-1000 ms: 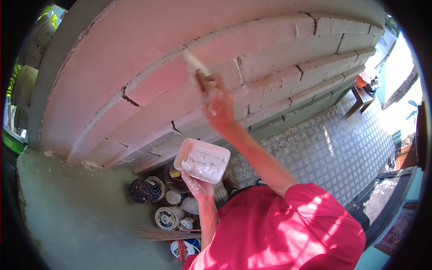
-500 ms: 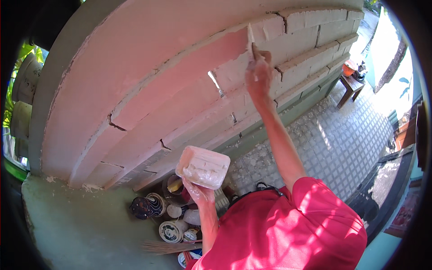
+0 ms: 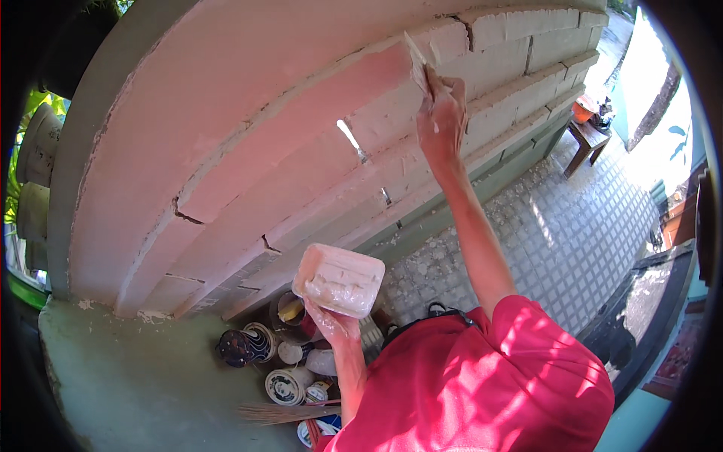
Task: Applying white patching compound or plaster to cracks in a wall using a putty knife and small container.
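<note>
In my right hand (image 3: pixel 443 120) is a putty knife (image 3: pixel 416 64), its blade lying against the upper course of the block wall (image 3: pixel 316 143). The fingers wrap round its handle, and white paste is smeared on them. Smooth, damp-looking putty covers the strip of wall left of the blade. Low in front of me, my left hand (image 3: pixel 337 324) supports a shallow white tray (image 3: pixel 340 279) from below. Lumps of white putty (image 3: pixel 335 290) lie in that tray. Most of the left fingers are hidden beneath it.
Paint cans and tubs (image 3: pixel 288 386) crowd the floor below the tray, beside a bundle of thin sticks (image 3: pixel 282 412). A green ledge (image 3: pixel 151 377) runs at the left. Tiled floor (image 3: pixel 557 233) stretches right, towards a small wooden table (image 3: pixel 587 143). Dark gaps (image 3: pixel 350 139) mark some block joints.
The putty knife has tilted further left, and my right hand has shifted slightly right and down. My left hand and the tray have barely moved. The view has shifted slightly.
</note>
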The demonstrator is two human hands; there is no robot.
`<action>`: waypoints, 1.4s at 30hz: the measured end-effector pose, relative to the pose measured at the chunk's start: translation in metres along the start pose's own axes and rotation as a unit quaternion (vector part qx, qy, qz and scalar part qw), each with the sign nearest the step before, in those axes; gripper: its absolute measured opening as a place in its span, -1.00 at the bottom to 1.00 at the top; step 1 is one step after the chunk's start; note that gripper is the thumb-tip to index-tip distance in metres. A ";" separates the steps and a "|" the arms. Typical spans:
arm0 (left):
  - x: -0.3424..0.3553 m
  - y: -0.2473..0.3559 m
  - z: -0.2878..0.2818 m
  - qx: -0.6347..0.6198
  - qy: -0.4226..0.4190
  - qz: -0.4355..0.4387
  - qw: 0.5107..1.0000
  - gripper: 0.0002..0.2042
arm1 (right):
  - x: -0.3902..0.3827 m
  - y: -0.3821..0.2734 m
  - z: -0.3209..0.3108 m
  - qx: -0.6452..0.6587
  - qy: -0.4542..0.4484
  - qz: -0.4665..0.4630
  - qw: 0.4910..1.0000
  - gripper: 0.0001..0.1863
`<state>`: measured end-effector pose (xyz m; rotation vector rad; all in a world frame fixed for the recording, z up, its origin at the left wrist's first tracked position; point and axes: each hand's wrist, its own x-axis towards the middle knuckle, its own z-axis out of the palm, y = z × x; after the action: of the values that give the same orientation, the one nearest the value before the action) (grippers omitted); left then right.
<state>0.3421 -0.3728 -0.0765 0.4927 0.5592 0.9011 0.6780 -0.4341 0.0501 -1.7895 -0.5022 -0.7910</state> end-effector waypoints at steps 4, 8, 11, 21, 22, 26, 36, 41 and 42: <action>-0.003 -0.008 0.008 0.005 -0.003 -0.001 1.000 -0.36 | -0.014 -0.009 0.031 -0.027 -0.059 0.013 0.998 -0.50; -0.001 -0.007 0.007 -0.009 0.019 -0.001 1.000 -0.37 | -0.048 -0.033 0.026 -0.037 -0.186 -0.015 0.982 -0.48; -0.001 -0.006 0.011 0.034 0.009 0.014 0.999 -0.35 | -0.044 -0.017 0.009 0.072 -0.176 -0.140 0.972 -0.44; -0.006 -0.007 0.007 -0.006 0.024 0.015 1.000 -0.39 | 0.006 0.066 0.015 -0.013 -0.126 -0.239 0.963 -0.29; -0.005 -0.008 0.003 -0.011 0.027 0.016 0.999 -0.38 | 0.003 0.075 0.009 -0.008 -0.148 -0.262 0.954 -0.26; -0.002 -0.005 -0.005 0.015 0.024 0.017 0.999 -0.36 | 0.011 0.084 -0.009 -0.013 -0.152 -0.328 0.932 -0.22; -0.006 -0.007 0.008 -0.006 0.029 0.017 0.999 -0.38 | 0.008 0.085 0.002 -0.016 -0.157 -0.298 0.941 -0.37; 0.003 -0.011 -0.001 0.001 0.017 0.020 1.000 -0.37 | 0.006 0.052 -0.021 0.149 -0.055 -0.066 0.985 -0.57; 0.004 -0.012 0.001 0.002 0.013 0.016 1.000 -0.37 | 0.010 0.047 -0.025 0.145 -0.051 -0.065 0.986 -0.57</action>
<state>0.3513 -0.3763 -0.0845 0.4954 0.5789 0.9388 0.7097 -0.4739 0.0320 -1.5427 -0.7693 -0.6783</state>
